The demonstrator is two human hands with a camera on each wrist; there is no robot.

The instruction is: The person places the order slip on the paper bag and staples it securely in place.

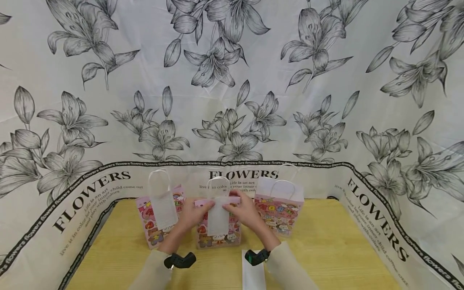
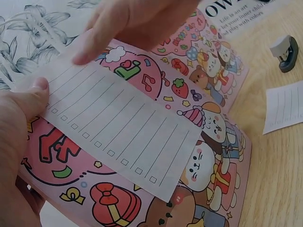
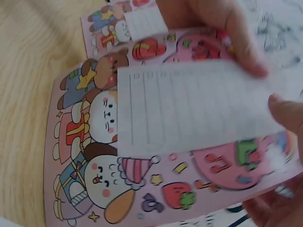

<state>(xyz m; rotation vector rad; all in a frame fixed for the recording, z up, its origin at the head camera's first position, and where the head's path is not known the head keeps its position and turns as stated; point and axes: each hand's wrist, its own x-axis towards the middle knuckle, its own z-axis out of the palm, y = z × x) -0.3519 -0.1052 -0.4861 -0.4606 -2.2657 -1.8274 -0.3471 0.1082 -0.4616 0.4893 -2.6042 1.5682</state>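
Lining up a checklist sheet (image 1: 218, 220) on the middle cartoon gift bag (image 1: 218, 241), at six o'clock in the head view, seems the step in hand. The left hand (image 1: 192, 212) and right hand (image 1: 247, 209) pinch it, thumbs in front, fingers behind the bag's top. The next move probably calls for steady alignment while fastening. Only the left wrist view shows a likely mini stapler (image 2: 285, 53), at two o'clock.

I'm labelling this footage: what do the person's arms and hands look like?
The left hand and right hand wear no gloves. The sleeves are plain cream, and each wrist carries a chunky black device; the right one shows a green patch.
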